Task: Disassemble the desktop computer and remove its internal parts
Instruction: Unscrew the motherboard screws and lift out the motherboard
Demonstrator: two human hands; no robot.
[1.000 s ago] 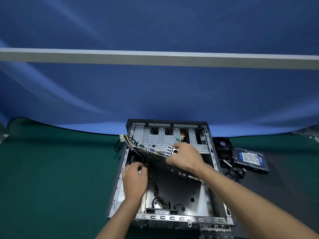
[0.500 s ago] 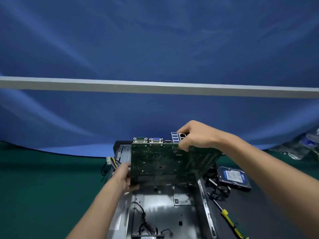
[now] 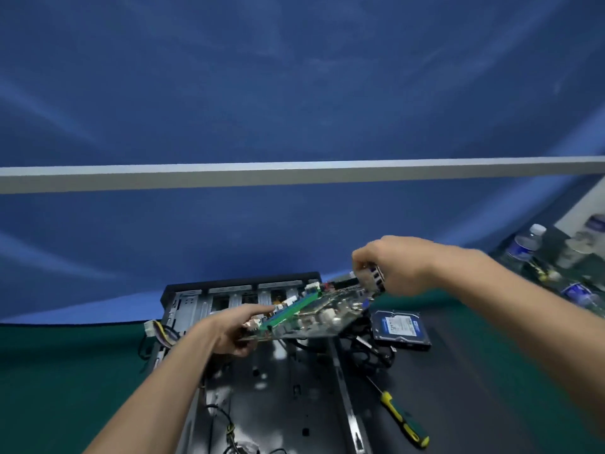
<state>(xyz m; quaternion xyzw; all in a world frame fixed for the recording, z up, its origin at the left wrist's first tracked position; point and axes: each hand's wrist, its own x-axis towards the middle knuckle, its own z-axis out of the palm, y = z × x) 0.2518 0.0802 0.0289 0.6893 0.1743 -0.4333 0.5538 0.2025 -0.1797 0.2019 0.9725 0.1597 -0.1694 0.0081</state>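
- Nearest the camera: open computer case (image 3: pixel 288 404) lies on its side on the surface (image 3: pixel 65 371), which is covered green on the left and dark on the right. The case's metal floor is exposed; loose black cables (image 3: pixel 226 424) lie at its near end.
- Right of the case, on the dark part: screwdriver (image 3: pixel 401 414) with yellow-and-green handle, lying flat, apart from the case wall.
- Left hand (image 3: pixel 234 332): fingers curled round the near-left edge of the motherboard (image 3: pixel 314 314), thumb on top, fingers beneath.
- Motherboard held in the air above the case, clear of the case floor, tilted with its far-right end higher. Component side faces up; a green memory stick (image 3: pixel 289 311) runs along it.
- Right hand (image 3: pixel 396 270): fingers pinch the metal port block at the board's raised far-right corner.
- Left wall of the case: bundle of coloured wires with a white connector (image 3: pixel 154 330) hangs outside.
- Beyond the board to the right: hard drive (image 3: pixel 401 329) with blue-and-white label lies flat on the surface, with a tangle of black cabling (image 3: pixel 370 355) just beside it. Detail there is blurred.
- Far end of the case: drive-bay wall (image 3: pixel 235 296) with slotted openings stands upright.
- Far right edge: clear plastic water bottles (image 3: pixel 523 245), blurred.
- Background: blue fabric backdrop (image 3: pixel 294 93) crossed by a grey horizontal bar (image 3: pixel 294 173).
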